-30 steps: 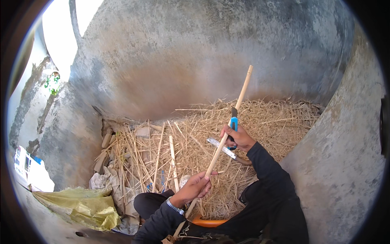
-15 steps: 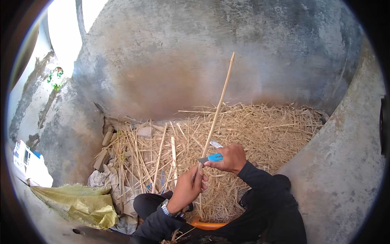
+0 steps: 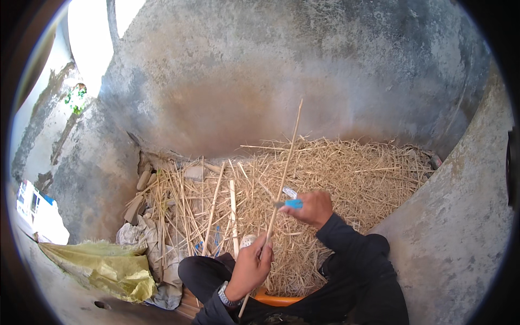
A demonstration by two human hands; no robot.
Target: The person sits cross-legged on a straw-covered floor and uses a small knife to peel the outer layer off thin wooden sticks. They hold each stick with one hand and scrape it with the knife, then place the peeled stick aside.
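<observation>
A long, thin bamboo strip (image 3: 288, 157) slants up and away in front of me, its lower end running down past my left wrist. My left hand (image 3: 250, 269), with a metal watch on the wrist, is closed around the strip's lower part. Farther up it, my right hand (image 3: 311, 209) grips a small knife (image 3: 291, 204) with a blue handle. The knife's dark blade lies against the strip, a little above my left hand. My right fingers partly hide the handle.
Straw and shavings (image 3: 346, 184) cover the floor up to the concrete wall (image 3: 227, 81). Pale split strips (image 3: 233, 211) lie at the left, near a yellow-green sack (image 3: 103, 270). Part of an orange thing (image 3: 276, 299) shows between my legs. A sloping concrete wall (image 3: 449, 216) stands at the right.
The bamboo strip has come down toward me, and it looks thinner. My left hand sits lower, while the knife in my right hand has shifted slightly right and away from the left hand.
</observation>
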